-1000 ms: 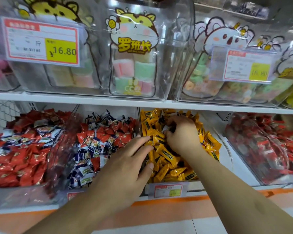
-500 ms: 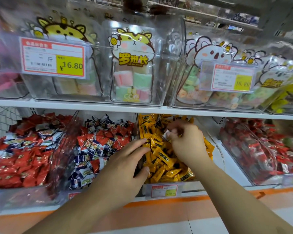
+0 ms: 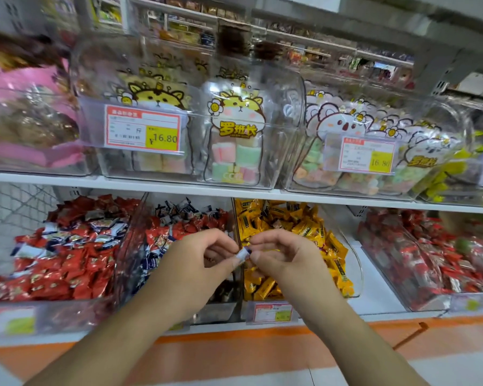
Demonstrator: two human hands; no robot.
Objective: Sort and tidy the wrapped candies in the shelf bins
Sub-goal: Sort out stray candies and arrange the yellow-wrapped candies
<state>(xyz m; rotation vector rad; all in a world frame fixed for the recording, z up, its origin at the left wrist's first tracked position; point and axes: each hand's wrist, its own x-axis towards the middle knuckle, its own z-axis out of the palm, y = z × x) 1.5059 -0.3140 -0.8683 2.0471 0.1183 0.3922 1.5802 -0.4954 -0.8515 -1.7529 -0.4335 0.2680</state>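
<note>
Both hands meet in front of the lower shelf (image 3: 179, 334), over the divider between two clear bins; the left hand (image 3: 200, 263) and the right hand (image 3: 285, 259) each have their fingers curled, and together they pinch one small white-and-blue wrapped candy (image 3: 242, 253) between thumb and fingertips, the left on its lower end, the right on its upper end; the candy hangs in the air, clear of the piles below it. Just behind the right hand lies the bin of yellow candies (image 3: 296, 227), heaped high toward the back, with a price tag (image 3: 272, 312) clipped to its front; just behind the left hand lies the bin of mixed red and blue-and-white candies (image 3: 179, 227), its wrappers jumbled together; further left a larger bin of red candies (image 3: 67, 260) also holds scattered blue-and-white pieces; to the far right, apart from the yellow bin, stands another bin of red candies (image 3: 430, 260). On the upper shelf (image 3: 151, 188) stand clear bins of cartoon-printed marshmallow bags (image 3: 234, 140); a price label (image 3: 144, 130) on the left one reads 16.80, and a second label (image 3: 367, 153) sits on the bin to the right; the far left of that shelf holds pink packaging (image 3: 25, 121), blurred.
</note>
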